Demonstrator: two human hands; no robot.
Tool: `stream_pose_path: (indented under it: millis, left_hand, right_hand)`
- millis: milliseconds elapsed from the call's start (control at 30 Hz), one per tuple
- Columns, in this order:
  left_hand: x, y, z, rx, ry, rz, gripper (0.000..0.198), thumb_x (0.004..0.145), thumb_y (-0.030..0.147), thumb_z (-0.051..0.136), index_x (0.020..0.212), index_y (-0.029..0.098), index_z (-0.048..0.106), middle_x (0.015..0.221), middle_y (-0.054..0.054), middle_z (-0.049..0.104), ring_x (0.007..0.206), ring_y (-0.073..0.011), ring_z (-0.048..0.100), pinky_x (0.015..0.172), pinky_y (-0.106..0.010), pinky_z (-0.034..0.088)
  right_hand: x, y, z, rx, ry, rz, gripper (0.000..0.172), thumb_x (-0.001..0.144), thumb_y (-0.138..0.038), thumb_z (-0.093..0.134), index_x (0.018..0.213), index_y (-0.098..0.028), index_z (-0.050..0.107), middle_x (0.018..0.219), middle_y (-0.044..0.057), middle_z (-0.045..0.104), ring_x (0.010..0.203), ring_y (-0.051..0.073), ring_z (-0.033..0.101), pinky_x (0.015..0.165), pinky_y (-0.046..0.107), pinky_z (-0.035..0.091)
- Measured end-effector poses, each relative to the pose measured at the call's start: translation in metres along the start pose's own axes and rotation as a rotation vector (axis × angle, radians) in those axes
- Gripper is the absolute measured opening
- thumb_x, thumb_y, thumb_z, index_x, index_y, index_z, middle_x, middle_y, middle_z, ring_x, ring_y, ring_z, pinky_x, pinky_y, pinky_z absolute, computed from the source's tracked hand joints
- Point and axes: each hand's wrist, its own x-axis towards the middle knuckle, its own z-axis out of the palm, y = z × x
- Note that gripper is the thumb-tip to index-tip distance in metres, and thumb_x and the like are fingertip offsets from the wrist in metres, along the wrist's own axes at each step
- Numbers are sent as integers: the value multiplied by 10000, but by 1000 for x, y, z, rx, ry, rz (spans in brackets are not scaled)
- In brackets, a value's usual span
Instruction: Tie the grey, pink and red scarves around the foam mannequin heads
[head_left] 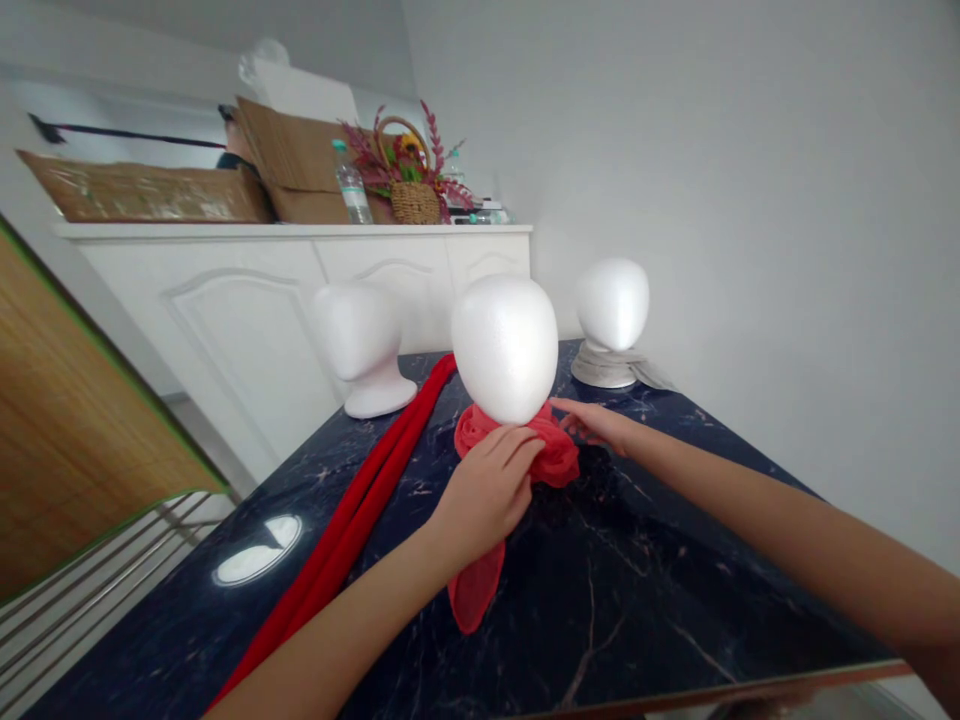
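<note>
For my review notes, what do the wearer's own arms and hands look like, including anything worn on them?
The left hand and right hand are ungloved, with no rings to be seen. The left forearm and right forearm are bare and slender; no sleeve, watch, bracelet or marking shows. Clothing farther up is out of view.

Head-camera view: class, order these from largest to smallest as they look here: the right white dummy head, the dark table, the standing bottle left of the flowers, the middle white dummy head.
1. Dark table
2. Middle white dummy head, though nearer the camera
3. Right white dummy head
4. Standing bottle
</note>
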Motion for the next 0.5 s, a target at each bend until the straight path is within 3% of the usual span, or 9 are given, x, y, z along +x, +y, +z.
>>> stream_pose_path:
  millis: [100,167,300,400,500]
  left_hand:
    - [7,2,17,247,-105,63,608,840,186,594,1421,128,423,1444,-167,484,1346,-327,432,1130,-461,387]
    - [11,0,28,335,-138,72,651,846,212,599,1453,120,380,1446,-181,479,1342,-337,438,1099,-462,419]
    - [20,-4,38,444,-169,142,501,937,162,429,1430,74,413,1320,-186,579,1201,-305,551,997,-419,492]
    - [29,-5,36,484,-250,167,411,947,90,343,1309,52,535,1161,-178,652,1062,-279,608,893,-386,531]
    - [32,-7,28,412,-306,139,356,926,67,380,1201,62,607,1143,-157,659,1083,-275,595,937,-381,514]
  right_hand:
    - [4,3,11,-34,-35,-18,524,789,-656,644,609,-165,624,589,5,537,556,118,361,542,262,235]
    - [3,2,16,-27,-43,-27,496,796,-614,668,591,-167,603,556,-13,513,537,110,345,534,268,225]
    - [0,-5,21,22,-56,-18,380,875,-419,666,610,-157,593,571,-21,531,523,89,388,524,255,273]
    - [2,-10,24,34,-41,19,303,879,-283,688,633,-141,582,575,-20,529,516,78,414,500,230,306]
    - [9,-11,24,38,-17,53,198,901,-253,682,770,-121,611,677,-20,571,549,77,478,514,203,398]
